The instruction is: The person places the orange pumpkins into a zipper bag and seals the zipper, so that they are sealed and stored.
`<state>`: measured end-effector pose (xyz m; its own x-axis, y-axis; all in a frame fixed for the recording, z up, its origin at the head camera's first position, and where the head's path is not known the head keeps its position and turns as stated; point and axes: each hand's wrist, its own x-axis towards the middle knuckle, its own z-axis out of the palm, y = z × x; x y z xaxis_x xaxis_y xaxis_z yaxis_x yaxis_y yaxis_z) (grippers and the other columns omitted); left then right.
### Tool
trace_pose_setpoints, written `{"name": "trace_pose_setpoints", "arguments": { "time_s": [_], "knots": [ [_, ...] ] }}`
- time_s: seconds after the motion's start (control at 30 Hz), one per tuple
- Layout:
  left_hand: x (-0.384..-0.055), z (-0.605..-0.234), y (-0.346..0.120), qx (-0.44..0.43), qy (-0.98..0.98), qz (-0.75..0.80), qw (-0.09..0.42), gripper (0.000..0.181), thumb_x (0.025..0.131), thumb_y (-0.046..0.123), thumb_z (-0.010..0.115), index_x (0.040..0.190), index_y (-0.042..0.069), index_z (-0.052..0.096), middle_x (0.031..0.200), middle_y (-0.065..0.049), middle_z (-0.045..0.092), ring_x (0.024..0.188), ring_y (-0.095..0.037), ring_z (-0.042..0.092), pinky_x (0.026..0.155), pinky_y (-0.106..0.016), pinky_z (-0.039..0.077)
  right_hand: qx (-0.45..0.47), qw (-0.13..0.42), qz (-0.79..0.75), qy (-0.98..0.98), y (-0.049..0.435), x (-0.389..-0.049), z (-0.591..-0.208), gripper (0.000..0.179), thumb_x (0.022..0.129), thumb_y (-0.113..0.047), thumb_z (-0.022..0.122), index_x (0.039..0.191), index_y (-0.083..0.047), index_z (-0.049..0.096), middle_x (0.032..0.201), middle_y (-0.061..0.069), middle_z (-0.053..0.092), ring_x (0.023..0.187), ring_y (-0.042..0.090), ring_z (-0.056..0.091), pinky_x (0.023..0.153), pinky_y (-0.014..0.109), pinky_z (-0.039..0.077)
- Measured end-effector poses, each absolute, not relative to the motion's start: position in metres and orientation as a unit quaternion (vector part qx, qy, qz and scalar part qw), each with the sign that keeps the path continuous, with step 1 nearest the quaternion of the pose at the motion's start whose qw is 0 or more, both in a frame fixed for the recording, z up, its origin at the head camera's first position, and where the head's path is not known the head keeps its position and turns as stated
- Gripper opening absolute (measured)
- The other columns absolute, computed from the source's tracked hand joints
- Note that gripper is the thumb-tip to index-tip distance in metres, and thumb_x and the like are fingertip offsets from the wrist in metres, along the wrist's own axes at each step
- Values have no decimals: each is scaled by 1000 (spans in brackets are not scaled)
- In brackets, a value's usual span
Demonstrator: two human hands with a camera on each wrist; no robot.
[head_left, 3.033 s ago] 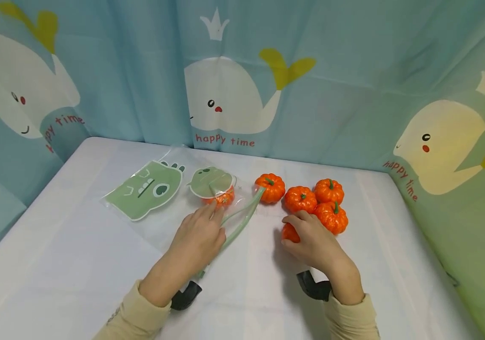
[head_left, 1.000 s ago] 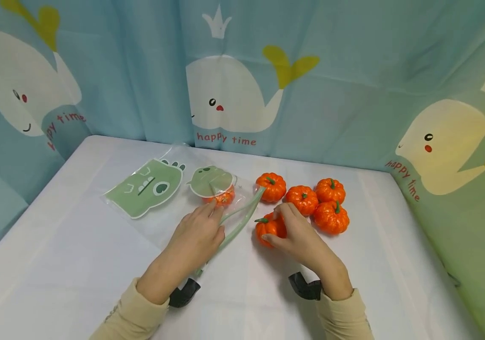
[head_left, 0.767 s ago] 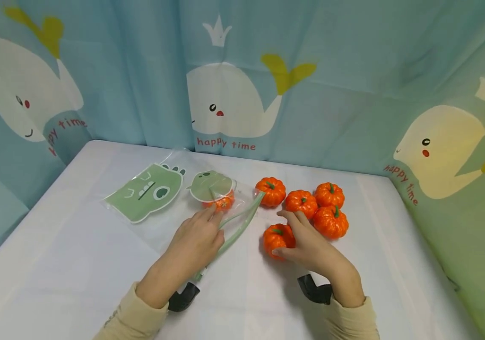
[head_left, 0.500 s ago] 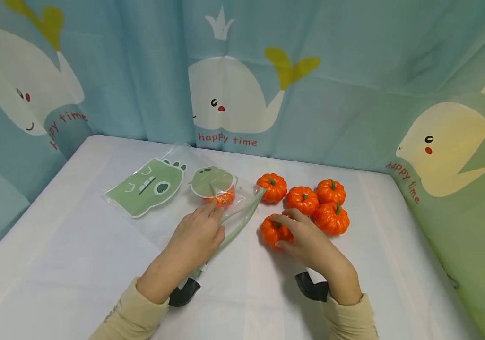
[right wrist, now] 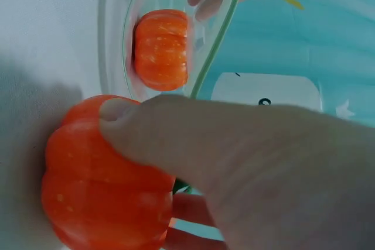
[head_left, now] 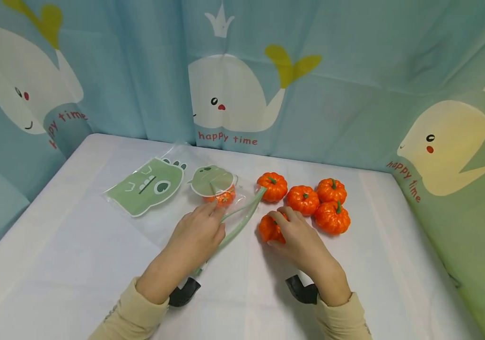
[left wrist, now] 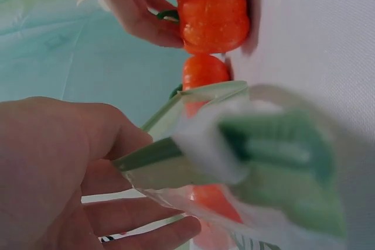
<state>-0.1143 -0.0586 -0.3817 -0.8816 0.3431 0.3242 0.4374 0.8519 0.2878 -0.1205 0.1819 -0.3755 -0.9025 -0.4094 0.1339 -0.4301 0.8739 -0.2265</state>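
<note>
My left hand (head_left: 197,233) holds up the upper edge of a clear zip bag (head_left: 146,186) with green cartoon prints, lying on its side. The green-rimmed mouth (right wrist: 218,42) gapes toward the right. Inside the bag sits one small orange toy pumpkin (right wrist: 161,51). My right hand (head_left: 304,238) grips another pumpkin (right wrist: 105,180) just right of the mouth, thumb on the near side and fingers over the far side. That pumpkin's green stem is mostly hidden by the hand.
Several more pumpkins stand behind and right of my right hand; one (head_left: 272,187) is by the far end of the bag's mouth, another (head_left: 332,218) is farther right. A white cloth covers the table (head_left: 76,264). A whale-print curtain (head_left: 332,123) closes off the back and sides.
The right hand has brought its pumpkin left from beside the group toward the bag's mouth, turning it and shifting its grip on the way. The left hand and bag have stayed put.
</note>
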Motion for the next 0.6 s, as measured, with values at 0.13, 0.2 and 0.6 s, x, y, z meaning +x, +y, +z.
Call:
{"name": "trace_pose_setpoints", "arguments": {
  "time_s": [0.13,0.2,0.6],
  "knots": [
    [-114,-382,-58,-204,-956,-175,121,28,89,10,66,114,-1,70,123,-18,68,111,-32,67,86,-47,57,232,27,140,-962,182,-121,-377,54,78,-14,83,127,-5,62,129,14,60,121,33,58,95,47,54],
    [-114,-382,-58,-205,-956,-171,121,28,89,10,66,114,-1,70,122,-16,69,111,-31,67,86,-47,58,242,28,147,-959,182,-121,-378,54,79,-10,82,128,-3,61,133,17,59,125,36,56,99,48,52],
    [-114,-381,-56,-226,-948,-173,146,29,89,9,65,115,-2,70,121,-16,69,111,-31,67,86,-46,58,240,72,147,-957,172,-121,-383,51,73,-13,88,115,-4,62,122,10,61,116,28,57,88,42,57]
  ]
}}
